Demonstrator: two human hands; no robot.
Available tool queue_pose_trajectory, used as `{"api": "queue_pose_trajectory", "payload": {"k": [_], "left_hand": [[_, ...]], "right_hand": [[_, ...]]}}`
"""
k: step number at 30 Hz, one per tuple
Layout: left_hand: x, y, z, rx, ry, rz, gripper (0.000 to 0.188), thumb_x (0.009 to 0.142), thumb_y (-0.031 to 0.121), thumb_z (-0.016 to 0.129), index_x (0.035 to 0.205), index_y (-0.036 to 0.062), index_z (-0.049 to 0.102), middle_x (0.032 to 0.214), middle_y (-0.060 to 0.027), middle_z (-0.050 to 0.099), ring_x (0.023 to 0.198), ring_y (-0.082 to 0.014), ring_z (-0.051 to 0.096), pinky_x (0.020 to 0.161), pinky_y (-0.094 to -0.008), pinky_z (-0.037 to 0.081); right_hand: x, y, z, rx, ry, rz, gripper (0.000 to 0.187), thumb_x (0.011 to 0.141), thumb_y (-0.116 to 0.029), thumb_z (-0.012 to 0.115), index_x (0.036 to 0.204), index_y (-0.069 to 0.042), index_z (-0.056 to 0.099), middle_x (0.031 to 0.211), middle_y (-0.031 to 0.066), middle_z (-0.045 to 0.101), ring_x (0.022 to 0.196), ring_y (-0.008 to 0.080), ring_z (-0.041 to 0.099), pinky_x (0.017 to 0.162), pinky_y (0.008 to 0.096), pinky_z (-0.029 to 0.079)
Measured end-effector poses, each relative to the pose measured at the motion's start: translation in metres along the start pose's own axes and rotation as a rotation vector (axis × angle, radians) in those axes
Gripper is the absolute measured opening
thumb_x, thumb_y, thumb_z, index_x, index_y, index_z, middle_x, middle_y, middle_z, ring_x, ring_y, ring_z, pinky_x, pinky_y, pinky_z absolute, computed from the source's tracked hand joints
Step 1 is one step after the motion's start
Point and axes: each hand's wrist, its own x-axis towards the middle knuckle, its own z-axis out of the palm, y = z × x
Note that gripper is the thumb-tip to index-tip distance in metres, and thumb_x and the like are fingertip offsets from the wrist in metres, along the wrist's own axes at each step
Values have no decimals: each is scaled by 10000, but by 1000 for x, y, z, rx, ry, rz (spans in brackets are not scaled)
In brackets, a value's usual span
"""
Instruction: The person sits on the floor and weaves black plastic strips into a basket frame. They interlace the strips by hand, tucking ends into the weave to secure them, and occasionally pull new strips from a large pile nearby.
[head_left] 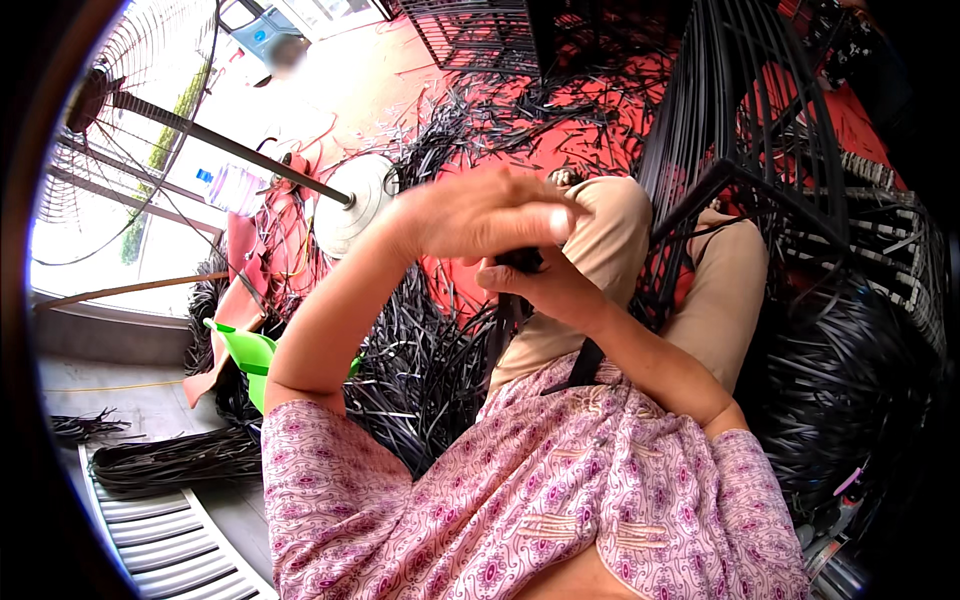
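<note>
My left hand [490, 217] is raised over my lap with its fingers and thumb stretched out; motion blurs its edges. Just beneath it, my right hand [545, 288] is closed around something small and black [522, 260], mostly hidden between the hands. Dark flat strips [503, 325] show below that hand, though I cannot tell if they join what it holds. Beyond my right knee stands a black frame [740, 175] strung with long black plastic strips [680, 130].
Loose black strips [420, 370] heap up beside my left leg, around a green plastic item [248, 350]. A pedestal fan's base [352, 212] and a water bottle [232, 188] stand left. White slats [165, 535] lie lower left; more strips [850, 370] pile up at right.
</note>
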Motion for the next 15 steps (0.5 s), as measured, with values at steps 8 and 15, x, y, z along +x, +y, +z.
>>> {"api": "queue_pose_trajectory", "payload": {"k": [8,15], "left_hand": [[-2,-7,25,221,110,82,847,931,726,327,1395,45,521,1353,-207,560,1296,-330,488,1129,-446,284],[6,-4,39,411,254,89,897,891,753,394,1337,-9,552,1243,-208,601,1214,-358,526,1061,-430,360]], "right_hand": [[5,12,-2,-51,97,-124,378,892,-336,733,1041,1,653,885,40,676,860,124,623,777,290,510],[-2,15,0,-93,146,-168,326,858,-270,754,1047,-17,673,891,44,684,873,119,631,778,284,519]]}}
